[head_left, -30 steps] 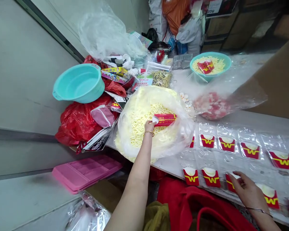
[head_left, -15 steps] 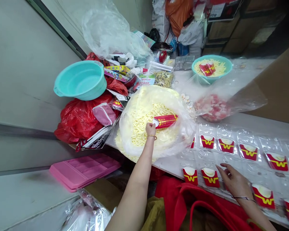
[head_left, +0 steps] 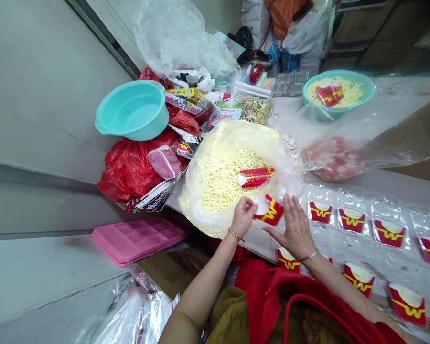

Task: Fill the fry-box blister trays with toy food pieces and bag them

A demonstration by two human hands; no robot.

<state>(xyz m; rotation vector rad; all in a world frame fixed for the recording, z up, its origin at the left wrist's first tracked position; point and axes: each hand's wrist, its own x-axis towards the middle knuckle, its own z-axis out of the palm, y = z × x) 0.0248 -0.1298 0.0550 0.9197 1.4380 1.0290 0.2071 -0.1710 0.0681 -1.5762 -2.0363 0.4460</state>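
Observation:
My left hand point(head_left: 243, 217) pinches the white end of a small red fries carton point(head_left: 272, 211) with a yellow W on it. At the carton's other end my right hand point(head_left: 295, 231) is open, fingers straight and thumb spread; whether it touches the carton I cannot tell. Behind them, a large clear bag point(head_left: 200, 191) is rolled open around many pale yellow sticks point(head_left: 222, 184) shaped like fries. On these lies a stack of nested red cartons point(head_left: 257, 177). To the right, rows of similar fries cartons point(head_left: 351, 220) lie on clear plastic pouches.
An empty turquoise basin point(head_left: 132, 112) rests on red plastic bags point(head_left: 129, 167) at the left. Another turquoise bowl point(head_left: 369, 93) holds pale sticks and two cartons. A bag of pink and white pieces point(head_left: 333, 157) lies right of centre. Pink trays point(head_left: 139, 239) are below the table edge.
My left hand has left the carton stack with one carton and come nearer. My right hand has moved left from the pouches to that carton. The view has shifted slightly.

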